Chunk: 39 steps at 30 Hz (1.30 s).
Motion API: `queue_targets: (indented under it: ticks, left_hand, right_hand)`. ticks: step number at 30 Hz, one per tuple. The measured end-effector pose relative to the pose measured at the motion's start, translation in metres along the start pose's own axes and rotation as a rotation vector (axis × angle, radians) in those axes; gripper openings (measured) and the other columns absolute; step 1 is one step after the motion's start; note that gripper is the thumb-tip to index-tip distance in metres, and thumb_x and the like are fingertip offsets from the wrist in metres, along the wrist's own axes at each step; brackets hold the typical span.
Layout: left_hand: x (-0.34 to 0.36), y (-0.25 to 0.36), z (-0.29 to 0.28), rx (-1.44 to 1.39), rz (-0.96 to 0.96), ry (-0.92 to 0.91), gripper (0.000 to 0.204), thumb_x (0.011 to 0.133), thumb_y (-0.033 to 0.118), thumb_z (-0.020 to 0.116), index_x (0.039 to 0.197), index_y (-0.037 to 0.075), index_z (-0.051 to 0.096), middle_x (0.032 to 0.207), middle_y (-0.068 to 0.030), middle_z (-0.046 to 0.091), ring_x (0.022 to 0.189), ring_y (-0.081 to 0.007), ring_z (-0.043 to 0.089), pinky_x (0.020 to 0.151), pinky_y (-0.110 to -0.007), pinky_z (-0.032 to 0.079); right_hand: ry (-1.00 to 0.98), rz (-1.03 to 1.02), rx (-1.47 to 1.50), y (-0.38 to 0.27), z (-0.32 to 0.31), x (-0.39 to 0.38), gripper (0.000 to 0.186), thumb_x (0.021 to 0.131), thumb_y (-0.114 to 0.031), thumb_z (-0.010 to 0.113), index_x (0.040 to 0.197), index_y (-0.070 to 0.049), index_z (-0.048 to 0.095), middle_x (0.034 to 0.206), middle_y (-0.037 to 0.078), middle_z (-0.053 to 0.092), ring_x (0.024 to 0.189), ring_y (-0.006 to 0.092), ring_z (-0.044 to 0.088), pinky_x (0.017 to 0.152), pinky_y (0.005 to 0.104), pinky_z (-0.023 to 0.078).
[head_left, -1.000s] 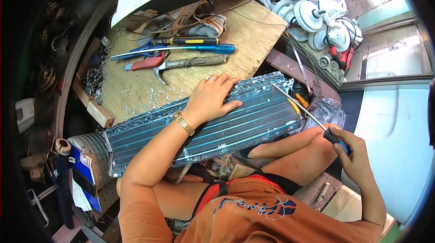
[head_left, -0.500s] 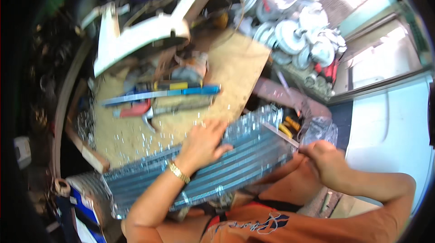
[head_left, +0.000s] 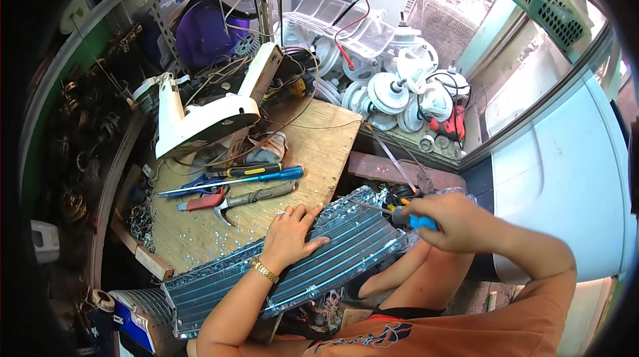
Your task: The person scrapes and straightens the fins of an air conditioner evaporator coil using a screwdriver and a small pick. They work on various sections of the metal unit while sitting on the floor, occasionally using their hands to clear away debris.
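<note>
A long ribbed metal coil panel (head_left: 339, 250), blue-grey with shredded fins along its far edge, lies slanted across my lap against the board. My left hand (head_left: 289, 237), a gold watch band at its wrist, rests on the panel's far edge, fingers stretched out and holding nothing. At the panel's right end my right hand (head_left: 449, 220) is closed round a screwdriver (head_left: 424, 222) with a blue and black handle. Its metal shaft points left onto the shredded edge; whether the tip is dug in, I cannot tell.
On the wooden board (head_left: 319, 144) lie a claw hammer (head_left: 259, 198), a blue-handled screwdriver (head_left: 283, 174) and metal scraps. Behind them stands a white plastic housing (head_left: 206, 120). White round motor parts (head_left: 389, 94) are piled at the back right, beside a large white panel (head_left: 566, 184).
My right hand has shifted up and left, bringing the screwdriver over the panel's shredded end. The left hand stays on the panel. My view has tilted up, showing more background.
</note>
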<state>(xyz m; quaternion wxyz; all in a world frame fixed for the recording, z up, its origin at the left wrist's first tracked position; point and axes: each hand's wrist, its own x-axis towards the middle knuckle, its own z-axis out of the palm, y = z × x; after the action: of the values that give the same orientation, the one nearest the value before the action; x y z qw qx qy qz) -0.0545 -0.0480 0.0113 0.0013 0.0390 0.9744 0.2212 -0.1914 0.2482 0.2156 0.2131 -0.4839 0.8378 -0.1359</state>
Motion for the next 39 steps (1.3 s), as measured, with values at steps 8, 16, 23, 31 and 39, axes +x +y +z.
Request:
queue_targets:
  ticks: [8,16,23,31,39]
  left_hand:
    - [-0.001,0.0,0.013,0.109,0.116,0.048,0.096,0.088,0.064,0.068,0.157,0.002,0.044,0.128,-0.0152,0.059,0.118,-0.0339,0.056,0.099,-0.044,0.044]
    - [-0.004,-0.005,0.016,0.092,0.142,0.07,0.104,0.084,0.066,0.072,0.158,-0.001,0.041,0.128,-0.0163,0.058,0.115,-0.034,0.056,0.098,-0.044,0.045]
    - [0.004,-0.001,0.012,0.051,0.119,0.08,0.105,0.078,0.069,0.075,0.153,0.0,0.047,0.125,-0.015,0.06,0.115,-0.0332,0.059,0.099,-0.045,0.047]
    - [-0.008,-0.01,0.01,0.011,0.022,0.102,0.093,0.074,0.071,0.078,0.137,0.005,0.059,0.119,-0.0145,0.06,0.113,-0.0355,0.062,0.096,-0.047,0.051]
    - [-0.006,-0.012,0.017,-0.05,0.048,0.185,0.083,0.08,0.066,0.077,0.13,0.003,0.061,0.116,-0.0151,0.061,0.111,-0.036,0.065,0.092,-0.047,0.052]
  right_hand:
    - [0.087,-0.067,-0.444,0.005,-0.023,0.065,0.015,0.087,-0.024,0.075,0.097,-0.013,0.077,0.082,0.014,0.073,0.081,0.0354,0.072,0.069,0.0488,0.057]
    - [-0.084,-0.284,-0.242,0.05,-0.07,0.211,0.022,0.08,-0.022,0.085,0.088,-0.003,0.079,0.072,0.011,0.071,0.067,0.0221,0.068,0.064,0.0379,0.052]
    - [0.123,-0.264,-0.542,0.094,-0.043,0.297,0.043,0.089,-0.049,0.073,0.083,-0.007,0.077,0.072,0.012,0.071,0.07,0.032,0.071,0.068,0.0436,0.056]
    - [-0.225,-0.076,-0.737,0.048,-0.029,0.109,0.045,0.078,-0.051,0.085,0.087,-0.008,0.079,0.081,0.017,0.073,0.08,0.0374,0.073,0.072,0.0491,0.057]
    - [0.306,0.23,-0.114,0.006,0.04,-0.053,0.028,0.089,-0.017,0.075,0.116,-0.01,0.074,0.077,0.014,0.064,0.072,0.0375,0.064,0.066,0.0475,0.05]
